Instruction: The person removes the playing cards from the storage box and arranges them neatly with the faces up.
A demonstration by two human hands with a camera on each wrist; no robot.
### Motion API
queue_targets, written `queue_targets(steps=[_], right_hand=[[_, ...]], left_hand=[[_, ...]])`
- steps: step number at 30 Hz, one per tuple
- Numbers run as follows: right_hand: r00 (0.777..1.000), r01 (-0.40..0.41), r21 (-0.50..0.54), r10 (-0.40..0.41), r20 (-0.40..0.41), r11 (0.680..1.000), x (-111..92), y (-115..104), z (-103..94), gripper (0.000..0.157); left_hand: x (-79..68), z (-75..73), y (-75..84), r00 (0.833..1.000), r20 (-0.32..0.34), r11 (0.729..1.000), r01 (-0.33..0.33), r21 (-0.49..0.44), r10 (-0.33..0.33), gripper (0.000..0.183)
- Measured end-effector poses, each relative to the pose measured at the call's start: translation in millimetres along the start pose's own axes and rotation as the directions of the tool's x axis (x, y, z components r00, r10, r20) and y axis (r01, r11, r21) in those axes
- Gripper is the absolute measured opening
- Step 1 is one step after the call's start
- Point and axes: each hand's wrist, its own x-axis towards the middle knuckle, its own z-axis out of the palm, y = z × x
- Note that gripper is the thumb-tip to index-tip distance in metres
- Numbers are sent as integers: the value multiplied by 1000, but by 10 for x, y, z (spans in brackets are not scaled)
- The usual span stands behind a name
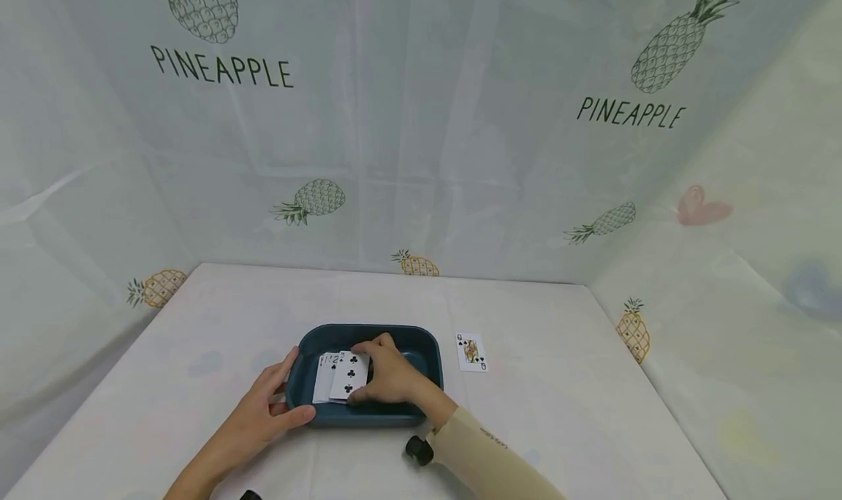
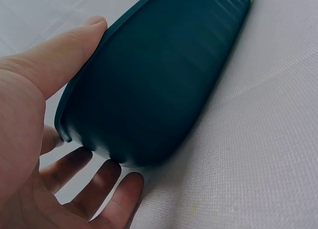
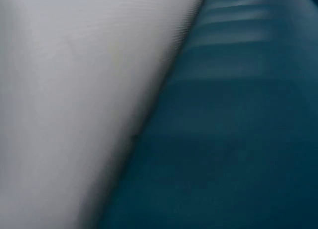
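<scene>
A dark teal tray [image 1: 322,417] stands on the white-covered table, its wall [image 2: 149,90] filling much of the left wrist view. My left hand [image 1: 266,405] grips the tray's left end, thumb along the near rim and fingers against the end wall. Inside the tray, several playing cards [image 1: 323,383] overlap, with a three of clubs [image 1: 349,376] face up on top. My right hand [image 1: 393,374] reaches in from the right and holds that card between the thumb at its near edge and fingers at its far edge. The right wrist view shows only tray wall and cloth, not the hand.
A queen card [image 1: 471,352] lies face up on the tablecloth [image 1: 559,398], right of the tray. Pineapple-printed cloth [image 1: 447,142] hangs behind and at both sides of the table. A small black object [image 1: 419,451] sits by my right sleeve.
</scene>
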Motion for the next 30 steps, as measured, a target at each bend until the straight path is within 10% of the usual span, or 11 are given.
queue_targets(steps=[30], right_hand=[[994,81,83,-86,65,993,-318,200,-854,82]], left_hand=[[-11,18,-8,1000,-22,1000,-6,-29,5,99]])
